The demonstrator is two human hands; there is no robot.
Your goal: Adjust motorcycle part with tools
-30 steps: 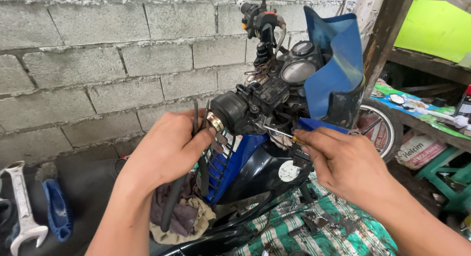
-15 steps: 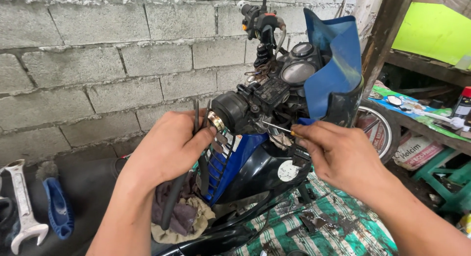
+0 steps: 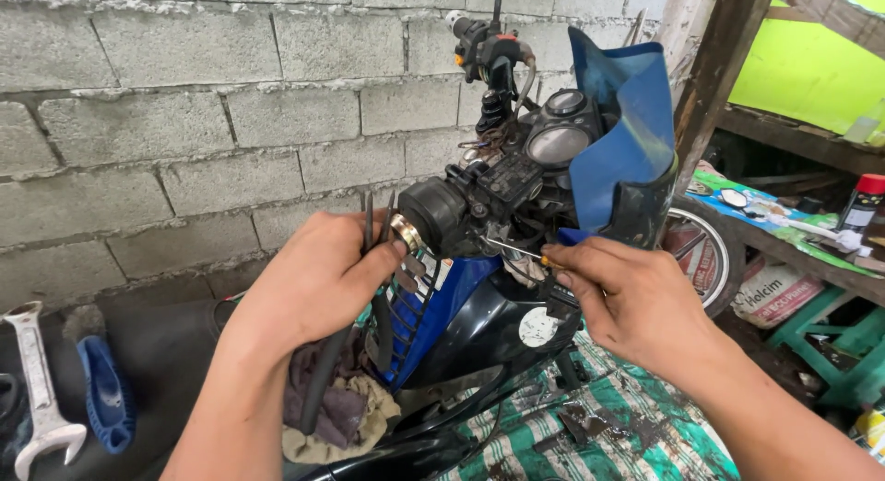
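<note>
Screwdriver (image 3: 516, 252): thin metal shaft, orange bit of handle showing, tip going into the black switch housing (image 3: 442, 214) on the motorcycle's handlebar area, centre of view. Right hand (image 3: 636, 301) has it, thumb and fingers closed together around the handle, shaft poking out to the left. Left hand (image 3: 318, 278) sits just left of the housing, fingers curled and pressed around dark cables (image 3: 369, 228) and a brass-coloured ring end (image 3: 404, 232), thumb on top touching the ring. Housing touches the left fingertips.

Above the housing: black handlebar grip with control (image 3: 484, 48) standing upright, two round gauges (image 3: 558, 135) tilted up, blue front cowl (image 3: 627, 122) to the right of the gauges. Below: blue-and-black bike body (image 3: 470, 320) with a round white sticker. Dirty rags (image 3: 346, 412) bunched under the left wrist. Green striped cloth (image 3: 627, 439) under the right forearm, small dark parts lying on it.

Far left on dark floor: silver open-ended wrench (image 3: 37, 389), blue-handled tool (image 3: 106, 393) just beside it, apart. Grey block wall (image 3: 184, 112) behind. Right side: spoked wheel (image 3: 701, 251), wooden shelf (image 3: 793, 232) with clutter, red-capped spray can (image 3: 862, 205), green plastic stool (image 3: 830, 343).
</note>
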